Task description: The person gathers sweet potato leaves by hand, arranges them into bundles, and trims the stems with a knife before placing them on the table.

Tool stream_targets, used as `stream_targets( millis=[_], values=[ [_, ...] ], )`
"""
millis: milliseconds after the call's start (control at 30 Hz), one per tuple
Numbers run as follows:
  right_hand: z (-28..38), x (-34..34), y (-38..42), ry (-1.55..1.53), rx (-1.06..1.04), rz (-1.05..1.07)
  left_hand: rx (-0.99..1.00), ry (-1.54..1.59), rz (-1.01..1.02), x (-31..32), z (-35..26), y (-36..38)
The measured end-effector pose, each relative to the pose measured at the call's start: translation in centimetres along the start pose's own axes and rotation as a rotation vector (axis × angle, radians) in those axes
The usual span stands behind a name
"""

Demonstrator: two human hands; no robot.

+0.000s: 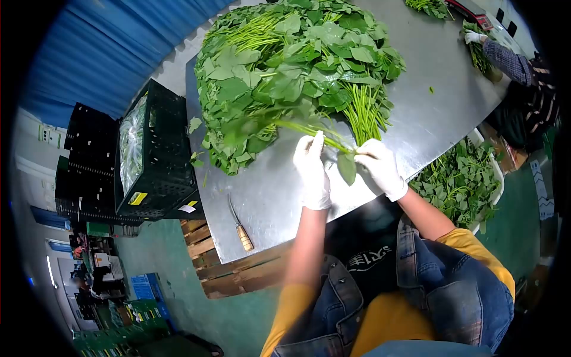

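Note:
My left hand [312,169], in a white glove, is closed on a few leafy green stems [291,125] whose leafy ends stretch left, somewhat blurred. My right hand [380,168], gloved too, pinches the stems' other end, where a single leaf [347,169] hangs between both hands. Just beyond, a large heap of leafy greens [238,89] covers much of the metal table [416,140]. One bundle of cut stems [364,113] points from the heap toward my right hand. On the table to the left lies a small sickle [242,232] with a wooden handle.
Black crates [157,143] stand left of the table, one holding plastic-wrapped greens. A white bin of loose leaves [461,178] sits below the right edge. At the far right, another person's gloved hand [476,37] holds a bunch near a red scale [476,15].

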State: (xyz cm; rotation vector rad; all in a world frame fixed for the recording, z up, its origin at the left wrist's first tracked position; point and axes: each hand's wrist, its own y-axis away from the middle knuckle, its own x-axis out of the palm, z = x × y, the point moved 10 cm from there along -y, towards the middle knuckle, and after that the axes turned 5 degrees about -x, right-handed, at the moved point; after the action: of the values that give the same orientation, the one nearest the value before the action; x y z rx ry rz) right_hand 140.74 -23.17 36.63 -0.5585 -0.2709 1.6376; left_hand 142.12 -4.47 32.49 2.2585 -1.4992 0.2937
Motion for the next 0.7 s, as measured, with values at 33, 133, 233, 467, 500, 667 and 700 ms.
stream_targets(
  millis=[33,133,233,467,500,667,700],
  values=[
    [0.4,-0.7,-0.1,0.000,0.010,0.000,0.007,0.049,-0.009,0.0,0.1,0.0],
    [-0.4,-4.9,0.6,0.030,-0.004,-0.253,-0.036,0.143,-0.011,-1.0,0.2,0.2],
    [-7.3,-12.2,3.5,-0.220,0.345,-0.449,0.059,0.193,-0.067,-3.7,-3.5,0.5],
    [-7.8,-7.5,3.0,-1.331,0.648,-0.395,0.162,-0.111,0.075,-6.5,-3.4,0.5],
    [-6.3,-4.9,2.2,-1.209,0.645,-0.259,-0.016,0.194,0.091,-6.5,-1.0,0.1],
    [-5.7,5.9,-1.9,-0.627,0.619,0.282,0.069,0.244,0.122,-6.6,-2.7,1.6],
    [-8.2,8.1,-2.6,-0.645,0.702,0.329,0.066,0.175,0.087,-7.4,-2.9,1.7]
  ],
)
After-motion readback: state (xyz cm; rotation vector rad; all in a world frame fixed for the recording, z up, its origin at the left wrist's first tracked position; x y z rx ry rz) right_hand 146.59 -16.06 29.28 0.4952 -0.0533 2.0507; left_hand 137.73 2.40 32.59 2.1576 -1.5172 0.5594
